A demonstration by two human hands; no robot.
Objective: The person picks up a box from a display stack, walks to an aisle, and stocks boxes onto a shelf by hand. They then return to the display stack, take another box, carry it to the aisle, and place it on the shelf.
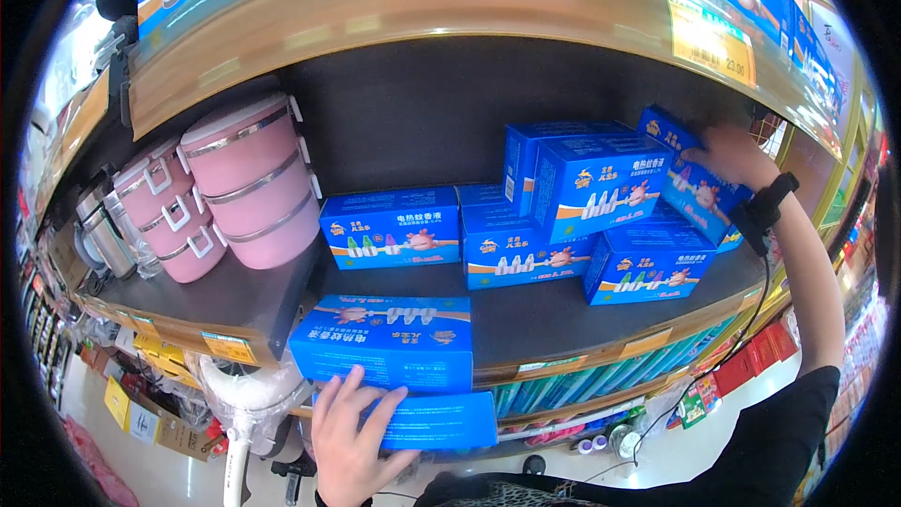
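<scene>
My left hand point(359, 429), fingers spread, rests against a blue mosquito-repellent liquid box point(440, 421) at the shelf's front; its fingertips also reach the larger blue box point(383, 341) just behind. Whether it grips the front box cannot be told. My right hand point(735, 155), blurred, is at a tilted blue box point(693, 186) at the right end of the shelf; its grip is unclear. Between the hands stand several more blue boxes: one alone point(391, 229), one beside it point(521, 246), a stacked one point(602, 186) and one at the front right point(647, 264).
Pink stacked lunch boxes point(253, 183) and steel flasks point(105, 232) stand at the left. The upper shelf's edge point(450, 7) overhangs the boxes. Below are green packages point(605, 370) and a plastic-wrapped white appliance point(243, 394). A black cable point(739, 338) hangs from my right wrist.
</scene>
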